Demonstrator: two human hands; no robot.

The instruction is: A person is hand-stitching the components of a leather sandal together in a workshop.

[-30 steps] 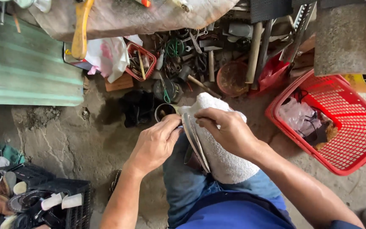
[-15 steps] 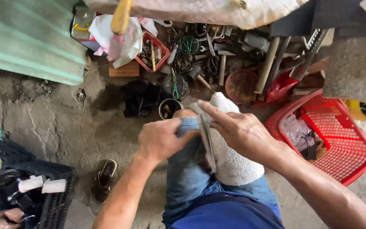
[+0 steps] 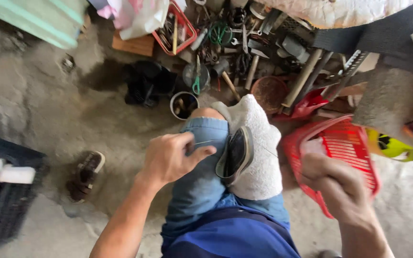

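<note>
A dark shoe (image 3: pixel 235 155) with a pale sole lies on its side on a white cloth (image 3: pixel 263 167) over my right knee. My left hand (image 3: pixel 172 156) rests on my left thigh just left of the shoe. Its thumb and forefinger pinch a thin pale thread (image 3: pixel 205 142) that runs to the shoe. My right hand (image 3: pixel 336 187) is off to the right, apart from the shoe and in front of a red basket (image 3: pixel 354 143). It is blurred with its fingers curled in, and I cannot tell whether anything is in it.
Tools, a rusty bowl (image 3: pixel 269 91), a small can (image 3: pixel 184 105) and a red tray (image 3: pixel 175 29) crowd the ground ahead. A sandal (image 3: pixel 85 173) lies at the left near a black crate (image 3: pixel 3 200). A concrete block (image 3: pixel 392 105) stands at the right.
Both hands were on the shoe. Now my right hand has pulled away to the right, my left hand has slid left onto my thigh, and the view has moved closer.
</note>
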